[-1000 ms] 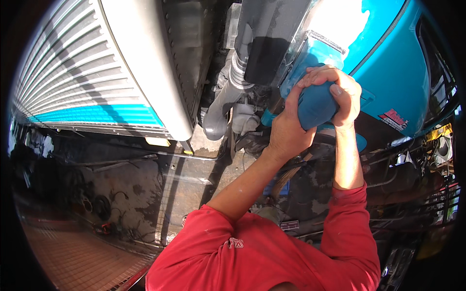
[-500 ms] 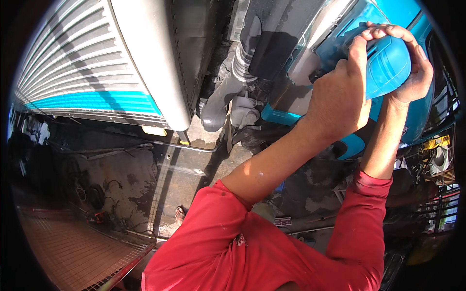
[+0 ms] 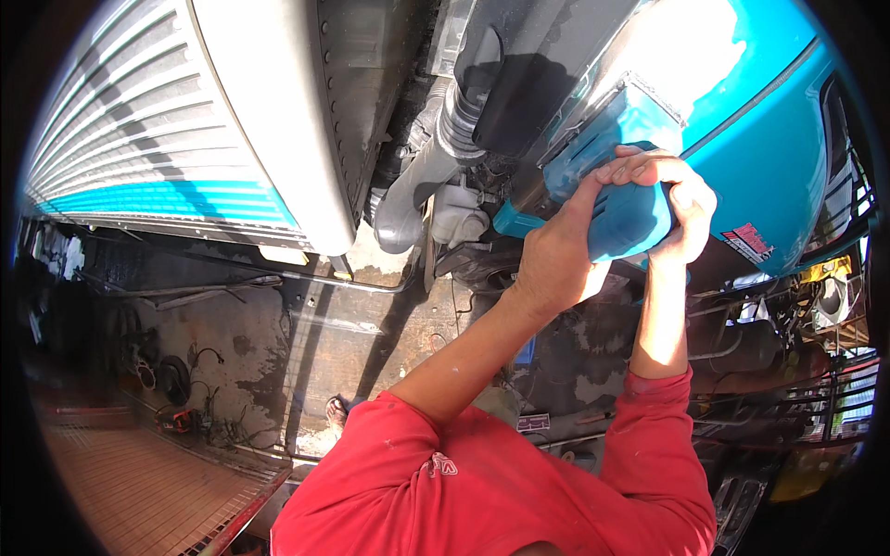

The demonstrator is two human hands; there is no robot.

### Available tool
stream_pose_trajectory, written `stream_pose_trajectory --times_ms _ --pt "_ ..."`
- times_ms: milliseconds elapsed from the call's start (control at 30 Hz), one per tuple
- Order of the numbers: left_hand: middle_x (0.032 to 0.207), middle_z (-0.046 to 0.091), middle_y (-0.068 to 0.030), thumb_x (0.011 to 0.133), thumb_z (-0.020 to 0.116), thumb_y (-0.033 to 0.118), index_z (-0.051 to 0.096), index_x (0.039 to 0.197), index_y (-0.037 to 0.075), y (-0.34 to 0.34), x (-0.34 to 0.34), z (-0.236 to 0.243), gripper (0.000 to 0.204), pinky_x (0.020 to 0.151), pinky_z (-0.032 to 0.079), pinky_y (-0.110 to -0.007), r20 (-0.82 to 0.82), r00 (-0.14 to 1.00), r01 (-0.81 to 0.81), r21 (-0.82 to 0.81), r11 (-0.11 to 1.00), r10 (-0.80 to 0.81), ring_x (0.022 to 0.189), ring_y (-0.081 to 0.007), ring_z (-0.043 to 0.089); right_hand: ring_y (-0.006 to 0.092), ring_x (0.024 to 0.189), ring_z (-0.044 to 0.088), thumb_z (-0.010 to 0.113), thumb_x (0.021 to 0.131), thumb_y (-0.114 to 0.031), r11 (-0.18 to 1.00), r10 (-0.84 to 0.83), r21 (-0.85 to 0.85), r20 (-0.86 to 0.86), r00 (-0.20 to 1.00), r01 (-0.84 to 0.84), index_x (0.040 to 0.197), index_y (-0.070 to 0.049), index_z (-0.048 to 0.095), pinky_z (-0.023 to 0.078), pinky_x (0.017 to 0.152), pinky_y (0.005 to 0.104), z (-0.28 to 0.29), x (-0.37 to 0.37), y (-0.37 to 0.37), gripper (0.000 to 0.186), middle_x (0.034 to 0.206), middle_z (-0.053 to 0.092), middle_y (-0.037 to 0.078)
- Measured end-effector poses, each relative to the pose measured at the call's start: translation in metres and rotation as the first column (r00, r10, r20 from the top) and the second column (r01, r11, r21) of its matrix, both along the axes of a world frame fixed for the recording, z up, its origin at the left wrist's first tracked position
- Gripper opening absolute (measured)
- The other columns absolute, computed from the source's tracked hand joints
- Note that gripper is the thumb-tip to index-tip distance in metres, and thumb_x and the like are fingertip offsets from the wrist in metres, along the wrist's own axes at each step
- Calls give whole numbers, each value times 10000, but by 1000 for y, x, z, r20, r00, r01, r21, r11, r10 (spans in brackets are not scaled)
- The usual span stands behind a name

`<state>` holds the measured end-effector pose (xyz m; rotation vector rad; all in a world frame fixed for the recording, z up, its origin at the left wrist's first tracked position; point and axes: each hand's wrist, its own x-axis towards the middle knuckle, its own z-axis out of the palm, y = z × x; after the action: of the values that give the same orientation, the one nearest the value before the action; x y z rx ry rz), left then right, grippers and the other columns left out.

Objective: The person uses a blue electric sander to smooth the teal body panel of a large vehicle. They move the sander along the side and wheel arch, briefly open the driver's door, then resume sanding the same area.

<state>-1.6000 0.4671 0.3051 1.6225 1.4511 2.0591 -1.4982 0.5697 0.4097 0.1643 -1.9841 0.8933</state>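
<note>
My left hand (image 3: 558, 259) and my right hand (image 3: 684, 211) are closed round a rounded blue object (image 3: 629, 225), my left on its lower left side, my right over its top and right side, fingertips meeting above it. The object is over a teal vehicle panel (image 3: 769, 176), just below a lighter blue recessed part (image 3: 621, 120) with a grey rim. Whether it touches the panel cannot be told. A dark grey housing (image 3: 528, 102) lies to the upper left.
A silver corrugated vehicle body (image 3: 148, 111) stands at left, beside a curved grey pipe (image 3: 408, 208). On the floor (image 3: 232, 343) below lie cables and an orange tool (image 3: 174, 419). A wire-mesh rack (image 3: 139, 473) is lower left; a sandalled foot (image 3: 336, 410) shows.
My hands and the blue object went up to the right half a second ago and have since come back down and left, close to where they were one second ago.
</note>
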Motion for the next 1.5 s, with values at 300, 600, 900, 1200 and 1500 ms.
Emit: stream_pose_trajectory --times_ms 300,600,900,1200,1500 --pt "1200 713 -343 847 788 67 205 1649 -18 5 -6 62 995 817 621 -536 -67 998 28 145 989 -18 1003 -513 750 417 942 734 385 1024 -355 998 -60 -17 -59 996 59 1058 124 702 532 1064 562 62 -2 9 575 989 751 294" --pt "1402 617 -325 821 734 16 193 1648 32 16 -6 110 989 989 589 -499 -23 999 39 200 979 -36 1240 -501 688 393 1032 736 340 1028 -378 979 -203 -41 -84 976 200 1119 112 716 533 1079 485 121 -4 24 624 1068 766 275" --pt "1375 643 -324 831 769 18 167 1667 37 -7 -12 47 1031 998 584 -516 -48 992 112 -16 994 -113 1229 -494 690 344 899 760 413 1014 -281 987 -140 67 -60 988 144 1006 97 748 588 1014 467 39 -8 -8 504 955 789 242" --pt "1379 639 -309 814 747 8 210 1639 36 21 2 124 984 995 576 -491 -61 997 52 183 982 -41 1233 -471 706 264 1050 729 555 1105 -210 953 -208 -291 -441 873 80 1190 47 688 590 989 391 118 3 33 301 1100 723 162" --pt "1265 692 -363 859 779 69 195 1671 58 -7 -12 71 1001 910 615 -555 -129 988 77 -78 994 -87 1091 -551 721 380 916 768 395 1007 -309 992 -121 12 -110 987 123 1005 67 709 560 1036 545 54 1 -2 490 953 770 263"
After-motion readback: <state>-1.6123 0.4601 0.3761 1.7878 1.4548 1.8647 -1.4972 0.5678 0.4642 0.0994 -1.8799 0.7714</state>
